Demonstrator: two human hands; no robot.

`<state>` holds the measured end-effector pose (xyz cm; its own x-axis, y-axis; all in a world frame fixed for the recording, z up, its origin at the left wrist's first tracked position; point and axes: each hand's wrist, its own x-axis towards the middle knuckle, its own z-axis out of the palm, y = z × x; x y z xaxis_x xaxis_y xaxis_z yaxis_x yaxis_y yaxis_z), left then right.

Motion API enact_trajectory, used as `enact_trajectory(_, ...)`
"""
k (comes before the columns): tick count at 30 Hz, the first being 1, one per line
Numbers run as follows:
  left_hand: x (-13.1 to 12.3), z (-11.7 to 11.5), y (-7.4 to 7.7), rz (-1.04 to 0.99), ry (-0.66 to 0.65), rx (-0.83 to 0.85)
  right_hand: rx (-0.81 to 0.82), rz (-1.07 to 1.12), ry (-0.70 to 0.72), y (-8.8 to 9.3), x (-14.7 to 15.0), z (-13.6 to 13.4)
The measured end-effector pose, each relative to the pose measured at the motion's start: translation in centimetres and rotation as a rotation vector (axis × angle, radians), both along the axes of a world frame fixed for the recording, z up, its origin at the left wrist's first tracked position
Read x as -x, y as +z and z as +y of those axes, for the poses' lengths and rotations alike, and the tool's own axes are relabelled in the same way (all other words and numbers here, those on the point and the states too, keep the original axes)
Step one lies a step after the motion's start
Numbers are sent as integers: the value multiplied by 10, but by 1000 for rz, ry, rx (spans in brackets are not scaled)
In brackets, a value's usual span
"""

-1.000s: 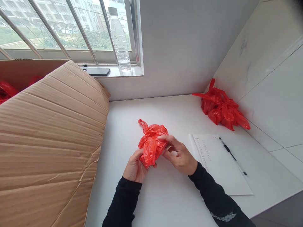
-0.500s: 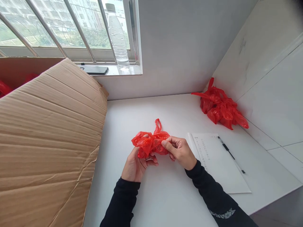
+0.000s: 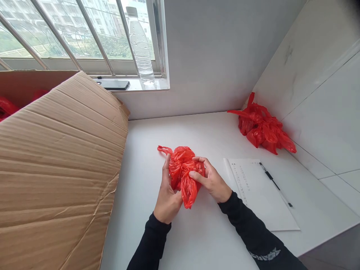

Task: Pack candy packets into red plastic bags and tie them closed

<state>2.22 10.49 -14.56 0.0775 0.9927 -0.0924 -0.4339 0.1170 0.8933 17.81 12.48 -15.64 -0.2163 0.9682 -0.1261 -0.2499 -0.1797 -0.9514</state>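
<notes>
Between my two hands is a red plastic bag (image 3: 182,165), tied in a knot with its loops sticking out at the upper left and toward me. My left hand (image 3: 168,198) cups it from the left and below, its thumb and fingers closed around the side. My right hand (image 3: 212,180) grips the right side, thumb on top near the knot. What lies inside the bag is hidden by the crumpled plastic. The bag is held over the middle of the white table (image 3: 146,157).
A large cardboard box (image 3: 62,161) with red bags inside fills the left. More red plastic bags (image 3: 263,127) lie at the back right. A written-on notebook (image 3: 261,195) with a pen (image 3: 274,182) sits at right. A bottle (image 3: 142,52) and phone (image 3: 115,85) stand on the windowsill.
The red bag has been turned in my hands, so its knot now faces up and a loop hangs toward me. My left hand has shifted slightly right and its grip has changed.
</notes>
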Motion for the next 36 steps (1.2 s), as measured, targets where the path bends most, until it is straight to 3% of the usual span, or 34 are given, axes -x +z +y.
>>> enact_trajectory(3,1,3,-5,46,35,36,21,122,-97,-2,-1,3)
enact_trajectory(6,7,8,-9,10,56,192,54,197,-160,-2,-4,5)
enact_trajectory(9,10,9,-8,-46,-77,281,96,265,-155,1,-6,4)
enact_trajectory(11,10,8,-7,-67,-148,211,146,305,-143,2,-7,4)
enact_trajectory(15,9,7,-6,-56,-164,67,212,343,-182,-1,-8,4)
enact_trajectory(22,7,6,-4,-27,-124,63,255,363,-208,-4,-10,6)
enact_trajectory(30,8,10,-12,26,-135,67,168,283,-194,-2,-4,3)
enact_trajectory(34,11,7,-14,-155,-120,197,157,246,-230,2,-4,-1)
enact_trajectory(36,11,0,-14,-279,-136,290,193,223,-164,1,-8,-7)
